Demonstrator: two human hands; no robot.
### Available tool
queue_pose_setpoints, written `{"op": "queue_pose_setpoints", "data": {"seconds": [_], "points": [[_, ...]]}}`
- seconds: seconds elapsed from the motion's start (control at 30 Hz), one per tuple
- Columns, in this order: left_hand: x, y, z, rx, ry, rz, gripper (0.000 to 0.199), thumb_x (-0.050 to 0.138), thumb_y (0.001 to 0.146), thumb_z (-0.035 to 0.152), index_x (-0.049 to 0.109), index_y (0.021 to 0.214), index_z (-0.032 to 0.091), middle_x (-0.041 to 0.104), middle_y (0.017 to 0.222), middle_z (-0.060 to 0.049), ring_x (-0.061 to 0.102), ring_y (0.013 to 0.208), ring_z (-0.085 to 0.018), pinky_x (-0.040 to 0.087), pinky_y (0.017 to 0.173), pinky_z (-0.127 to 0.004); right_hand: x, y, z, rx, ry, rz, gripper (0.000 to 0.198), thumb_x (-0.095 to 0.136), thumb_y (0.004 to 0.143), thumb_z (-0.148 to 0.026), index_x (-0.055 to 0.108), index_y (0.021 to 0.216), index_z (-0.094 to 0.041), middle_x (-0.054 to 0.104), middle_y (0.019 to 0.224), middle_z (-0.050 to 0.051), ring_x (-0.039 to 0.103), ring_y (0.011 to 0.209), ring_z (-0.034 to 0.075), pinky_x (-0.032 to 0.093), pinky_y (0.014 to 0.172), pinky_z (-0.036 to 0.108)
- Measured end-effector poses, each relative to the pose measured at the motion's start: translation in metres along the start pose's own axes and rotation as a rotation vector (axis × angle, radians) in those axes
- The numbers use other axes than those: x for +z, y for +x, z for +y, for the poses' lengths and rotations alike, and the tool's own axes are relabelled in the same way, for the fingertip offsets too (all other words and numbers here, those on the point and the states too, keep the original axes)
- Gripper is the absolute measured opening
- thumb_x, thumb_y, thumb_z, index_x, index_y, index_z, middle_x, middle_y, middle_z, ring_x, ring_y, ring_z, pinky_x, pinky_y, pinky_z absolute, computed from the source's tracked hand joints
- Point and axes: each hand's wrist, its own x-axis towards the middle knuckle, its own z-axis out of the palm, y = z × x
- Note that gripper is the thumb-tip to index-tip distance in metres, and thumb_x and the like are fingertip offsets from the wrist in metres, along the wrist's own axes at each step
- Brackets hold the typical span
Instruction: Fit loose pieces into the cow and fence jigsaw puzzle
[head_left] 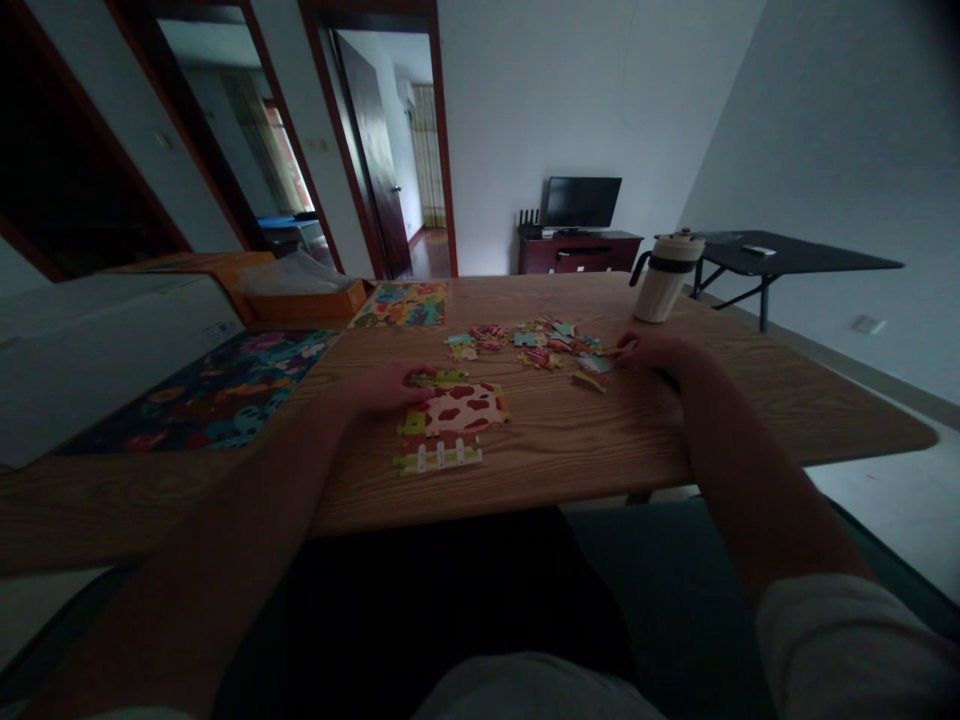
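Observation:
A partly joined puzzle [457,408] with a pink, dark-spotted animal body lies flat on the wooden table. Below the body is a puzzle strip with a white fence [442,457]. At its upper left, my left hand [386,388] has thumb and finger closed about the end of a green puzzle piece [448,377]. My right hand [654,352] rests at the right end of a loose heap of puzzle pieces [551,340], its fingers curled together. Whatever is in those fingertips is too dark and small to make out. One loose green-edged puzzle piece [589,382] lies just left of it.
A cream tumbler with a dark handle [660,285] stands beyond my right hand. At the left are a colourful picture sheet [405,304], a dark blue picture sheet [225,390], a white box [112,350] and an orange box [307,303] holding clear plastic.

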Motion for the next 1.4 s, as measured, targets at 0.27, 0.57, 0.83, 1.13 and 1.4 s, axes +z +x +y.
{"op": "queue_pose_setpoints", "data": {"seconds": [0.27, 0.57, 0.83, 1.13, 1.4], "points": [[-0.001, -0.002, 0.002, -0.022, 0.01, -0.007, 0.064, 0.053, 0.09, 0.062, 0.055, 0.144, 0.026, 0.058, 0.145, -0.009, 0.057, 0.127, -0.029, 0.042, 0.107, -0.038, 0.005, -0.008, -0.027, -0.086, -0.097, 0.044, 0.025, 0.076, 0.078, -0.046, 0.071, 0.068, -0.024, 0.072, 0.074, 0.009, 0.066, 0.071, 0.025, 0.05, 0.065, 0.036], [-0.002, -0.001, 0.003, 0.027, -0.018, -0.007, 0.062, 0.058, 0.087, 0.059, 0.059, 0.141, 0.028, 0.063, 0.139, -0.008, 0.061, 0.122, -0.03, 0.044, 0.105, -0.04, 0.012, -0.012, -0.048, -0.153, -0.13, -0.08, 0.032, 0.078, 0.073, -0.052, 0.067, 0.065, -0.023, 0.07, 0.07, 0.007, 0.065, 0.067, 0.023, 0.048, 0.061, 0.034], [-0.003, -0.003, 0.002, 0.009, 0.005, -0.013, 0.065, 0.06, 0.086, 0.057, 0.057, 0.143, 0.026, 0.06, 0.144, -0.008, 0.058, 0.126, -0.03, 0.042, 0.107, -0.039, 0.013, -0.012, -0.042, -0.149, 0.054, 0.022, 0.038, 0.086, 0.066, -0.038, 0.07, 0.095, -0.019, 0.073, 0.101, 0.013, 0.067, 0.088, 0.028, 0.052, 0.078, 0.037], [-0.003, -0.003, 0.001, 0.01, 0.011, -0.01, 0.066, 0.061, 0.085, 0.057, 0.056, 0.143, 0.026, 0.059, 0.144, -0.009, 0.058, 0.127, -0.029, 0.042, 0.107, -0.038, 0.008, -0.019, -0.042, -0.152, 0.327, 0.086, 0.036, 0.073, 0.077, -0.025, 0.066, 0.113, -0.021, 0.07, 0.097, 0.008, 0.06, 0.068, 0.017, 0.046, 0.054, 0.027], [-0.004, -0.007, 0.003, 0.026, -0.047, -0.013, 0.069, 0.065, 0.081, 0.057, 0.057, 0.144, 0.029, 0.059, 0.145, -0.008, 0.058, 0.127, -0.032, 0.041, 0.109, -0.041, 0.008, -0.026, -0.056, -0.128, 0.584, 0.155, 0.03, 0.064, 0.08, -0.022, 0.065, 0.11, -0.022, 0.068, 0.083, 0.005, 0.048, 0.053, 0.012, 0.037, 0.045, 0.025]]}}
